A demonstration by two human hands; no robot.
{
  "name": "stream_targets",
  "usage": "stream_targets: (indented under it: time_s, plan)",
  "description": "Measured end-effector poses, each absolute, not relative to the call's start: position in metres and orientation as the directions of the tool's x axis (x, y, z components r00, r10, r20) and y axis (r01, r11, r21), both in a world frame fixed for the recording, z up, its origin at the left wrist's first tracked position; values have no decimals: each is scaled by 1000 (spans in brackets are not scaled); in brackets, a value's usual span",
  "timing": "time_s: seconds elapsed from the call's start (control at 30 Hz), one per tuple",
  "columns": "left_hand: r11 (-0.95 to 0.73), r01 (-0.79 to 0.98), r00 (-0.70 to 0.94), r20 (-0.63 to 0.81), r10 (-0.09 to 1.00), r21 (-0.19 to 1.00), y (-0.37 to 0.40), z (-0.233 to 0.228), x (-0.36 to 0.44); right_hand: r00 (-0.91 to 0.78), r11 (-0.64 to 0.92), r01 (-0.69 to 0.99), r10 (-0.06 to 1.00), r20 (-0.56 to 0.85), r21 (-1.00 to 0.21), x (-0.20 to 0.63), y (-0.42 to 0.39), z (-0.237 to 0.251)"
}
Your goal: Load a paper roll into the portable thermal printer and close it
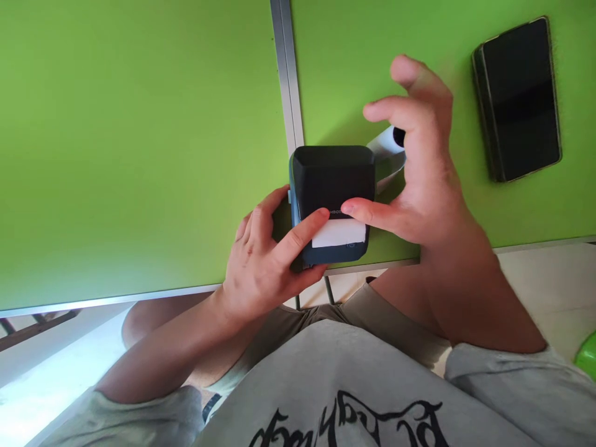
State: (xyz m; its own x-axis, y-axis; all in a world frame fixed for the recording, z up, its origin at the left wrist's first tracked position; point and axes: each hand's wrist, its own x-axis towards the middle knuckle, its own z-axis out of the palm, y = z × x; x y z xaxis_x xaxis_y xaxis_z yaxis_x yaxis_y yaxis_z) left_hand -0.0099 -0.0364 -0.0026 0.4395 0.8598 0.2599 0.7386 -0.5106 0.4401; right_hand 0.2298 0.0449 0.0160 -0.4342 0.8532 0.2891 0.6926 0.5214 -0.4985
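A small dark boxy device (333, 180), like a label printer, is held above the near edge of a green table (139, 155). A white paper strip (338, 233) shows at its front slot. My left hand (263, 251) grips the device's left side and underside, thumb lying across its front. My right hand (421, 167) is at the device's right side, thumb tip pressing on the front just above the white strip, other fingers lifted and spread. Behind my right hand a white roll or tape piece (388, 149) sticks out, partly hidden.
A black phone in a case (519, 99) lies flat on the table at the far right. A metal seam (286, 74) divides the two green table panels. Below the table edge are my knees, grey shirt and pale floor; a green object (587, 354) sits at the right edge.
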Motion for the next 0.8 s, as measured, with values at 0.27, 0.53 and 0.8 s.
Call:
stream_targets:
  time_s: [0.27, 0.53, 0.8]
  plan:
    - [-486, 742, 407, 266, 874, 461, -38, -6, -10, -336, 670, 674, 654, 678, -312, 225, 54, -4]
    - [-482, 779, 403, 269, 875, 401, -38, -4, -9, -375, 623, 722, 717, 588, -300, 224, 49, -1]
    - [-474, 787, 390, 276, 878, 394, -37, -6, -8, -401, 619, 712, 746, 532, -331, 224, 46, 1]
